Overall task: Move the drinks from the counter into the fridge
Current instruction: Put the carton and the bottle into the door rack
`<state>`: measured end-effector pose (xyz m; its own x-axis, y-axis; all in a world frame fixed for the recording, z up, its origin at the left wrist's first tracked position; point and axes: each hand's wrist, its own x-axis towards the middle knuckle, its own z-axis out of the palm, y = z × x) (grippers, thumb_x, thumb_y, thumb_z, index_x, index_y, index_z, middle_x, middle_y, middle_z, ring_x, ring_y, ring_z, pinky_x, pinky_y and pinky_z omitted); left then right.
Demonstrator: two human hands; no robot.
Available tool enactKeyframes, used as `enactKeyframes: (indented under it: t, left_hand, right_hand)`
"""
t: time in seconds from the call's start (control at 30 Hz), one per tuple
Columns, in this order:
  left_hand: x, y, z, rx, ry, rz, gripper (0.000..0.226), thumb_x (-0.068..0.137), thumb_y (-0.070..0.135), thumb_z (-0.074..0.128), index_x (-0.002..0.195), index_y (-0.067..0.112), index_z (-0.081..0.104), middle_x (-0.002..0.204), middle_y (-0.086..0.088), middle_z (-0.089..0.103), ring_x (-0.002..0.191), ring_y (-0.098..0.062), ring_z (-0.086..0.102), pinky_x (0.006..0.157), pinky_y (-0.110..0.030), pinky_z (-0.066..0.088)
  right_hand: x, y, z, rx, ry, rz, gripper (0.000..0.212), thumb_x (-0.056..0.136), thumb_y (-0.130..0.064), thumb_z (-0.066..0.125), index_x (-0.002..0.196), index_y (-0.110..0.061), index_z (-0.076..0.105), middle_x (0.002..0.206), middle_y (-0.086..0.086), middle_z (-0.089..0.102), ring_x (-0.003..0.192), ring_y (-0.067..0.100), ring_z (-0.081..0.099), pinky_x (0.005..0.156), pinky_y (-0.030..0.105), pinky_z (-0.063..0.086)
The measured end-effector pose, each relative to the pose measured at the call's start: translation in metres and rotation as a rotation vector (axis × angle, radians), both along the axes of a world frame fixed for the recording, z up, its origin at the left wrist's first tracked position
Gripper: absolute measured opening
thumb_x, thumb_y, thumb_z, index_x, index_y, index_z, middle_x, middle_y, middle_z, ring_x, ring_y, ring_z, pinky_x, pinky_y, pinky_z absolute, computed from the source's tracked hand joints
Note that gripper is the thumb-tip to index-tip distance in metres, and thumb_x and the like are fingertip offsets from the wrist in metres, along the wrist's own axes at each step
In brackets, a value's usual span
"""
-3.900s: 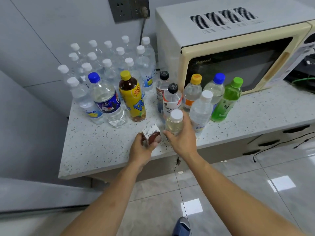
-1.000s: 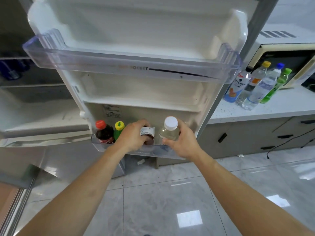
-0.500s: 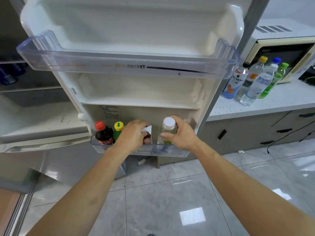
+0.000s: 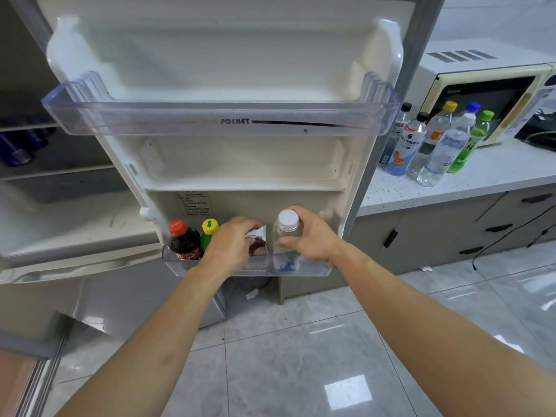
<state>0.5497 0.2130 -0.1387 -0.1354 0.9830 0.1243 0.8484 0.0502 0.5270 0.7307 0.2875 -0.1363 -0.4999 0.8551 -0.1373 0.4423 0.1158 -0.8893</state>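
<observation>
1. Both hands busy in the bottom door shelf [image 4: 313,267] — left hand [image 4: 230,246] wrapped round a small carton [image 4: 258,240], right hand [image 4: 313,236] pinching a clear bottle [image 4: 287,228] below its white cap.
2. Carton: likely light and soft-walled, so best gripped gently across the flat sides.
3. Bottle: probably stiff, smooth, maybe slippery — best held mid-body.
4. Alongside: cola bottle [image 4: 183,240] and a yellow-capped one [image 4: 209,231].
5. More drinks [image 4: 433,142] waiting on the counter [image 4: 496,167].

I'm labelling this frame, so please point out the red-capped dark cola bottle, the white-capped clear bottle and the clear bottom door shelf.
Red-capped dark cola bottle [image 4: 184,242]: head view, on its dark body.
White-capped clear bottle [image 4: 288,218]: head view, on its cap.
Clear bottom door shelf [image 4: 313,266]: head view, on its front wall.
</observation>
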Motion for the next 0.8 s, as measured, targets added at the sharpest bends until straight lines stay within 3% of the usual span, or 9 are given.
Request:
enactKeyframes:
  t: [0.13, 0.27, 0.4, 0.5, 0.6, 0.67, 0.73, 0.8]
  left_hand:
    - [-0.002, -0.001, -0.001, 0.008, -0.011, -0.003, 0.035, 0.089, 0.001, 0.064, 0.122, 0.011, 0.066, 0.123, -0.006, 0.063, 0.113, -0.023, 0.058, 0.093, -0.024, 0.04]
    - [-0.001, -0.008, -0.004, 0.106, -0.066, 0.026, 0.037, 0.09, -0.002, 0.061, 0.125, 0.01, 0.064, 0.127, -0.005, 0.059, 0.116, -0.019, 0.055, 0.095, -0.016, 0.034]
    - [0.003, -0.025, -0.012, 0.299, -0.177, 0.111, 0.034, 0.092, 0.0, 0.06, 0.122, 0.013, 0.065, 0.122, 0.003, 0.058, 0.113, -0.014, 0.056, 0.099, -0.028, 0.046]
    - [0.011, -0.037, -0.023, 0.477, -0.279, 0.144, 0.03, 0.091, -0.002, 0.059, 0.118, 0.01, 0.066, 0.114, 0.005, 0.057, 0.106, -0.016, 0.06, 0.091, -0.033, 0.055]
    - [0.023, -0.043, -0.039, 0.612, -0.311, 0.146, 0.023, 0.092, 0.002, 0.06, 0.114, 0.007, 0.066, 0.11, 0.007, 0.059, 0.101, -0.015, 0.063, 0.081, -0.033, 0.058]
    - [0.035, -0.044, -0.047, 0.641, -0.348, 0.122, 0.021, 0.093, 0.009, 0.059, 0.112, 0.01, 0.067, 0.108, 0.012, 0.061, 0.1, -0.013, 0.064, 0.079, -0.03, 0.058]
    - [0.05, -0.044, -0.052, 0.63, -0.395, 0.104, 0.02, 0.094, 0.015, 0.058, 0.112, 0.018, 0.067, 0.11, 0.02, 0.061, 0.097, -0.01, 0.065, 0.076, -0.024, 0.057]
    - [0.067, -0.043, -0.054, 0.602, -0.422, 0.092, 0.021, 0.095, 0.021, 0.058, 0.112, 0.029, 0.064, 0.111, 0.028, 0.06, 0.089, -0.006, 0.066, 0.072, -0.016, 0.054]
  right_hand:
    - [0.005, -0.004, 0.0, 0.034, 0.004, 0.0, 0.056, 0.083, -0.008, 0.078, 0.13, -0.017, 0.049, 0.117, -0.004, 0.058, 0.109, 0.012, 0.051, 0.092, 0.008, 0.038]
    - [0.012, -0.014, -0.004, 0.132, 0.025, -0.104, 0.063, 0.083, -0.019, 0.079, 0.138, -0.021, 0.048, 0.132, -0.01, 0.055, 0.124, 0.006, 0.048, 0.109, 0.023, 0.036]
    - [0.024, -0.028, -0.013, 0.335, 0.069, -0.24, 0.042, 0.087, -0.022, 0.074, 0.126, -0.021, 0.059, 0.12, -0.013, 0.061, 0.111, 0.002, 0.056, 0.099, 0.018, 0.043]
    - [0.033, -0.036, -0.021, 0.426, 0.085, -0.343, 0.03, 0.089, -0.019, 0.071, 0.118, -0.018, 0.064, 0.113, -0.01, 0.065, 0.104, 0.002, 0.059, 0.092, 0.01, 0.043]
    - [0.045, -0.043, -0.028, 0.454, 0.151, -0.435, 0.023, 0.089, -0.012, 0.069, 0.111, -0.015, 0.067, 0.106, -0.006, 0.068, 0.095, -0.002, 0.06, 0.087, 0.007, 0.043]
    - [0.055, -0.047, -0.033, 0.44, 0.189, -0.482, 0.018, 0.089, -0.011, 0.068, 0.107, -0.015, 0.068, 0.1, -0.006, 0.069, 0.089, 0.001, 0.061, 0.084, 0.016, 0.048]
    - [0.067, -0.051, -0.038, 0.405, 0.224, -0.525, 0.016, 0.09, -0.011, 0.067, 0.105, -0.016, 0.068, 0.096, -0.008, 0.069, 0.087, 0.006, 0.063, 0.082, 0.022, 0.052]
    - [0.081, -0.055, -0.043, 0.39, 0.25, -0.56, 0.016, 0.09, -0.01, 0.067, 0.103, -0.019, 0.068, 0.094, -0.01, 0.068, 0.087, 0.007, 0.064, 0.08, 0.019, 0.051]
